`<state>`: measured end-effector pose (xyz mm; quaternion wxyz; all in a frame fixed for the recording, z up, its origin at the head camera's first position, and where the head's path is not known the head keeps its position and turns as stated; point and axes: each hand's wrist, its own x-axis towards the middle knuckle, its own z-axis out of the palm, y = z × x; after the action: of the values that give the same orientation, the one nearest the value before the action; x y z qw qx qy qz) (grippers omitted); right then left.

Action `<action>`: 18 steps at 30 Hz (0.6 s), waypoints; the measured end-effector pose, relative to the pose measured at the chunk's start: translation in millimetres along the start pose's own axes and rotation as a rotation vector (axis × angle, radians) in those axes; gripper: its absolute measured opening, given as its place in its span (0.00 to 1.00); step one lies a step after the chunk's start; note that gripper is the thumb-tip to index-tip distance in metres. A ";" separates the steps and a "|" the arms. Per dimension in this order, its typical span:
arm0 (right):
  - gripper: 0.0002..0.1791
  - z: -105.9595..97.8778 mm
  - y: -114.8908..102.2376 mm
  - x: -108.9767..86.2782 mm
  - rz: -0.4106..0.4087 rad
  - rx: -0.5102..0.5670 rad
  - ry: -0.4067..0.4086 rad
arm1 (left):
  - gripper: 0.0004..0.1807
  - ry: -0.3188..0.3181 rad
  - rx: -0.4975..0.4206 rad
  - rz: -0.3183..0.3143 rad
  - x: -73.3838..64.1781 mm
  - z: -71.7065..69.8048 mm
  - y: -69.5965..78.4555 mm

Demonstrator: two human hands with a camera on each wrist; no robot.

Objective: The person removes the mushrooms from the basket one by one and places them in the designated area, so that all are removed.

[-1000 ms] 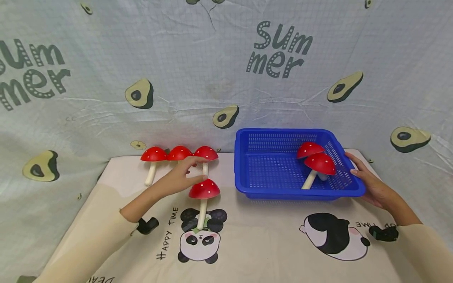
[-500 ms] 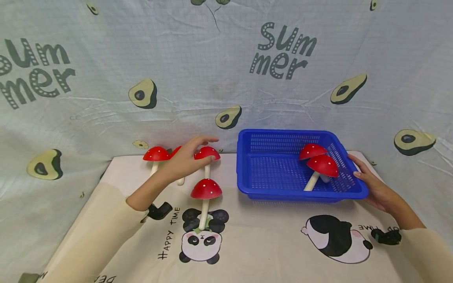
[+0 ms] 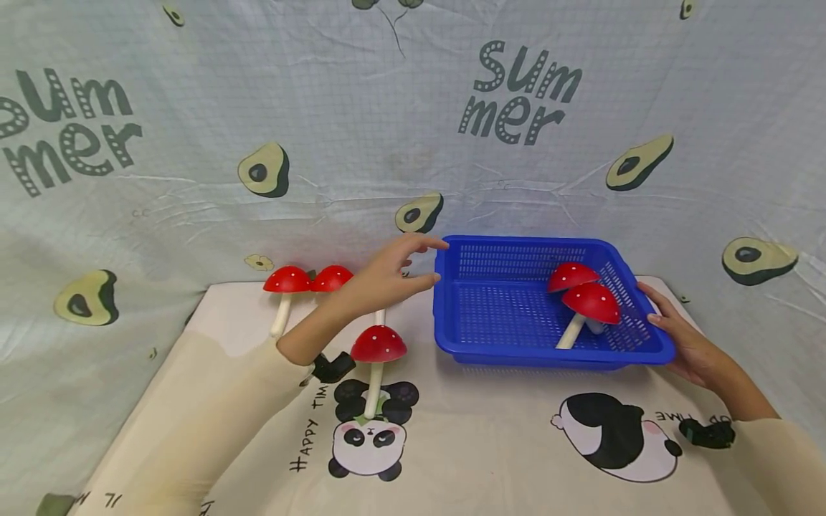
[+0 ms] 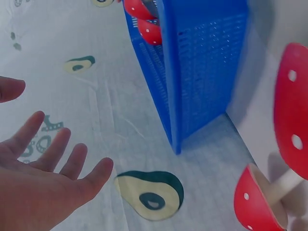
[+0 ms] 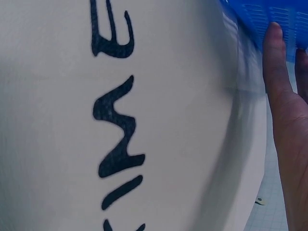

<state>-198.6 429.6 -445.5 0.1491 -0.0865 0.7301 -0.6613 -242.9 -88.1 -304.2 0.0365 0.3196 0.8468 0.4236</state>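
My left hand (image 3: 390,276), holding nothing, hovers by the left rim of the blue plastic basket (image 3: 445,344), thumb and fingers spread. From the left wrist view, the same hand (image 4: 53,178) looks apart from the basket. Against the basket's right outer side rests my right hand (image 3: 687,344); in the right wrist view its extended thumb (image 5: 275,53) touches the meshed wall. Inside the basket lie two red toy mushrooms, a rear one (image 3: 571,276) and a front one (image 3: 592,302). A mushroom (image 3: 378,344) lies below my left forearm; another's cap is hidden behind my left hand, its stem showing.
Farther left on the cloth-covered table (image 3: 477,444) lie a mushroom (image 3: 287,279) and, beside it, a second mushroom (image 3: 332,276), partly covered by my arm. A patterned cloth backdrop (image 3: 348,179) hangs right behind the basket and mushrooms.
My left hand has moved right, away from the mushrooms, over to the basket's left rim. My right hand and the basket stay in place; the head view has shifted slightly.
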 end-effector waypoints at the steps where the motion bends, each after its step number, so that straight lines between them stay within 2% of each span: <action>1: 0.34 0.1 -0.2 -0.1 0.000 -0.005 0.005 | 0.26 -0.003 0.004 0.010 3.2 1.8 2.2; 9: 0.34 0.4 -0.6 -0.4 0.013 -0.020 0.015 | 0.25 -0.030 -0.004 0.074 27.2 17.9 14.6; 18: 0.34 -2.8 -6.4 -0.9 0.057 -0.055 0.013 | 0.23 -0.100 -0.005 0.117 48.8 38.2 28.9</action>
<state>-199.2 431.8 -438.8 0.1607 -0.0657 0.7512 -0.6368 -254.1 -21.0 -297.0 0.0549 0.3892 0.8228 0.4104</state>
